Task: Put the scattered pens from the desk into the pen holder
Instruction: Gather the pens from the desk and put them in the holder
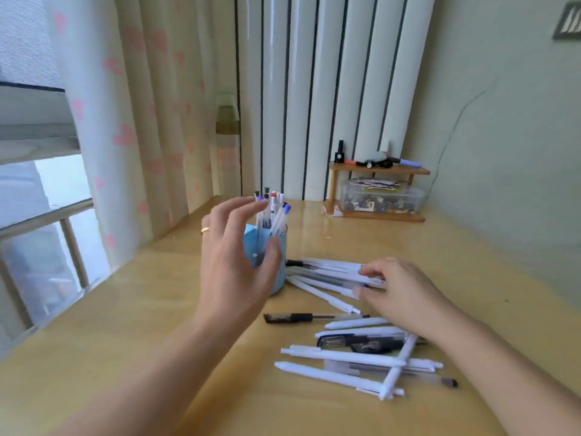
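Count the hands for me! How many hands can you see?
2. The left hand is open in front of the blue pen holder. The right hand rests on the pens lying on the desk, fingers curled.

No readable text anywhere. The pens (339, 360) on the bench (157, 309) carried small marks on their barrels, but these were too blurred to read. 1 pen standing in the pen holder (276, 278) had a dark label patch, illegible. The clear box (382, 199) under the small shelf (380, 169) showed printed scraps, unreadable.
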